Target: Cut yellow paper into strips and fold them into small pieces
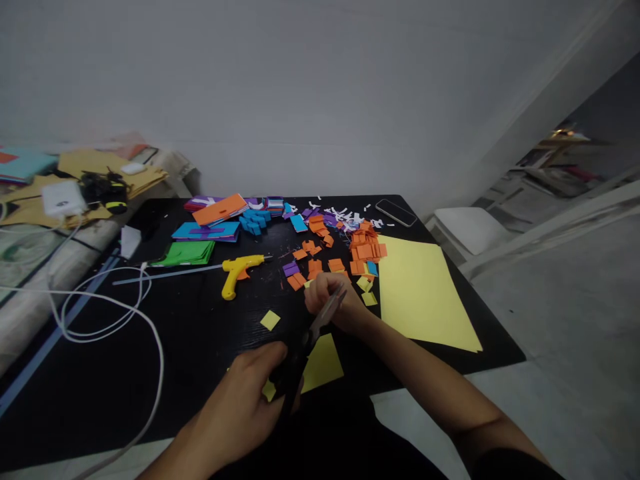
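My left hand is wrapped around the black handles of a pair of scissors. Their blades point away and to the right, passing in front of my right hand. That hand is closed, its fingers curled over the small folded pieces; whatever is inside is hidden. A yellow paper sheet lies below the scissors, partly covered by my left hand. One small yellow paper square lies ahead of my left hand. Folded orange paper pieces and yellow ones are scattered beyond my right hand.
A yellow glue gun lies left of centre, near green paper and stacked blue paper. Large yellow sheets lie at right, below a phone. A white cable loops across the left side.
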Action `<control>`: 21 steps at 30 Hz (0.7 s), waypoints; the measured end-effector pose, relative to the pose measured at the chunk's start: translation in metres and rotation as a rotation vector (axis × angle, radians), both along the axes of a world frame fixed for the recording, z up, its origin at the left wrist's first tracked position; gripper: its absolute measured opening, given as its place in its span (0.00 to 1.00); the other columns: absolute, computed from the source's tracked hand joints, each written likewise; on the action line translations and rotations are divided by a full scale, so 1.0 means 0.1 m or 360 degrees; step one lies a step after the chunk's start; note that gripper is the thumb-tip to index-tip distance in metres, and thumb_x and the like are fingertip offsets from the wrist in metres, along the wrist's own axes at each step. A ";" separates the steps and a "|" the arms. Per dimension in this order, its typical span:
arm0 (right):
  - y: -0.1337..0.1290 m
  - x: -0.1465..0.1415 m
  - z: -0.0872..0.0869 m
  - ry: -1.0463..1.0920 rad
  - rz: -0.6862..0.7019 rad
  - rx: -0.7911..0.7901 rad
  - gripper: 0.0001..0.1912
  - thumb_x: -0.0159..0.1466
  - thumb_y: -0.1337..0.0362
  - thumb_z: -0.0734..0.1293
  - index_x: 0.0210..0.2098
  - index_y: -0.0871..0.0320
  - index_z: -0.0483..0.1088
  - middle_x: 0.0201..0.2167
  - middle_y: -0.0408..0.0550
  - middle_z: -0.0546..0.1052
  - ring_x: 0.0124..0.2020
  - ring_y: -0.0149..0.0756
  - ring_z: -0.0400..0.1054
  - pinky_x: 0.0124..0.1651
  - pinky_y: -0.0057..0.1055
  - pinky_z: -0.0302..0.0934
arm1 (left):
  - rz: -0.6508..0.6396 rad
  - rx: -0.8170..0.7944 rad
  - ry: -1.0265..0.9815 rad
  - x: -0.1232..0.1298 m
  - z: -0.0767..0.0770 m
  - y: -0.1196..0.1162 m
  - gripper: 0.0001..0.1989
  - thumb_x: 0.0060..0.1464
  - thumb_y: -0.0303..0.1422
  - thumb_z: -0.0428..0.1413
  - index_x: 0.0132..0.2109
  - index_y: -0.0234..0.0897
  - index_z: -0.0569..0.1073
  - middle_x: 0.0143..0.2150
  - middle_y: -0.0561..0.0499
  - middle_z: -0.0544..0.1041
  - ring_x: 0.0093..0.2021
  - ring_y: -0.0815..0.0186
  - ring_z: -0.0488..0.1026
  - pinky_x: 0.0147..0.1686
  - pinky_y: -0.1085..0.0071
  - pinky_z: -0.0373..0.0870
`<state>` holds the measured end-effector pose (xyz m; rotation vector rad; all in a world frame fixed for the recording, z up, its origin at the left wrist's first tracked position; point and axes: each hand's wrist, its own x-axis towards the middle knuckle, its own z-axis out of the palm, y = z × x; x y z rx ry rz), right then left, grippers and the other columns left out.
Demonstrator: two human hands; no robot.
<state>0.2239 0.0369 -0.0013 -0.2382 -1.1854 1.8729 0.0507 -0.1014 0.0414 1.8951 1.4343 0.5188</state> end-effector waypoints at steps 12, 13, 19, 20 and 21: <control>-0.01 0.01 0.04 0.0016 0.0048 0.0004 0.29 0.45 0.45 0.79 0.20 0.57 0.61 0.15 0.35 0.62 0.18 0.27 0.55 0.23 0.27 0.46 | -0.0016 -0.0026 -0.0012 0.00 -0.02 0.00 0.07 0.51 0.24 0.53 0.30 0.39 0.62 0.28 0.55 0.71 0.27 0.69 0.67 0.28 0.73 0.60; -0.02 0.01 0.04 -0.0007 0.0038 0.0001 0.29 0.45 0.45 0.79 0.19 0.57 0.60 0.15 0.35 0.62 0.17 0.27 0.54 0.22 0.27 0.46 | -0.0023 -0.0027 -0.0021 0.00 -0.02 -0.01 0.07 0.51 0.24 0.53 0.30 0.39 0.63 0.28 0.55 0.71 0.27 0.69 0.67 0.28 0.74 0.60; -0.01 0.01 0.02 -0.0002 -0.0007 0.0007 0.28 0.46 0.47 0.79 0.19 0.57 0.61 0.15 0.35 0.62 0.18 0.27 0.54 0.23 0.27 0.46 | -0.0019 0.0002 -0.0018 0.01 -0.03 -0.02 0.08 0.50 0.22 0.52 0.29 0.39 0.62 0.28 0.56 0.70 0.27 0.69 0.66 0.28 0.74 0.60; -0.01 0.01 0.02 0.0001 -0.0010 0.0010 0.28 0.46 0.47 0.79 0.19 0.57 0.61 0.15 0.36 0.62 0.18 0.27 0.55 0.23 0.27 0.47 | -0.0019 -0.0002 -0.0014 0.01 -0.03 -0.02 0.08 0.50 0.22 0.52 0.29 0.39 0.62 0.27 0.56 0.70 0.27 0.70 0.66 0.28 0.74 0.59; -0.01 0.01 0.02 0.0002 -0.0012 0.0010 0.28 0.46 0.47 0.79 0.20 0.57 0.61 0.15 0.36 0.62 0.18 0.27 0.55 0.23 0.27 0.47 | -0.0016 -0.0007 -0.0016 0.02 -0.04 -0.02 0.08 0.50 0.22 0.52 0.29 0.39 0.62 0.27 0.56 0.70 0.27 0.70 0.66 0.27 0.74 0.59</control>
